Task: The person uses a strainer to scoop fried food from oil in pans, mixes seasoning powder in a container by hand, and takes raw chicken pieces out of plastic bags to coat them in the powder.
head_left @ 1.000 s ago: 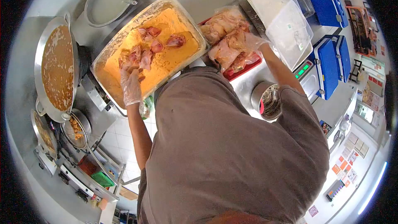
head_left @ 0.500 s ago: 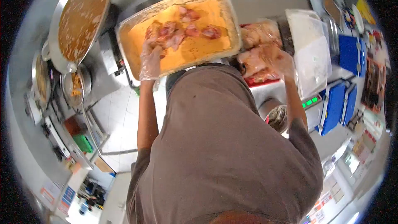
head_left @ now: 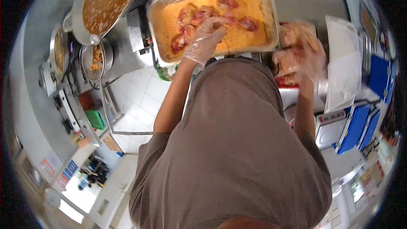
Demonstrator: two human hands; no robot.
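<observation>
My left hand [head_left: 207,38], in a clear plastic glove, hovers over a pale rectangular tub [head_left: 272,8]. Its fingers are apart and point right, with nothing visible in them. Orange powder [head_left: 254,40] covers the tub's bottom. Several raw meat pieces, which look like chicken, lie on it; one piece [head_left: 179,43] sits just left of my hand. To the right, my right hand [head_left: 311,61], also gloved, is smeared by motion over pale raw chicken [head_left: 288,61] in a red tray [head_left: 287,81]. Whether its fingers hold a piece is hidden by blur.
A large pot of brown liquid [head_left: 106,4] stands at upper left, with a strainer [head_left: 94,64] holding fried bits below it. White translucent sheets or lids [head_left: 343,65] lie right of the tray. A scale [head_left: 330,129] and blue cases [head_left: 355,127] are beyond.
My left hand has come off the meat at the tub's left side and moved right; a piece lies where it was. My right hand remains over the chicken tray, now more blurred. The view has shifted.
</observation>
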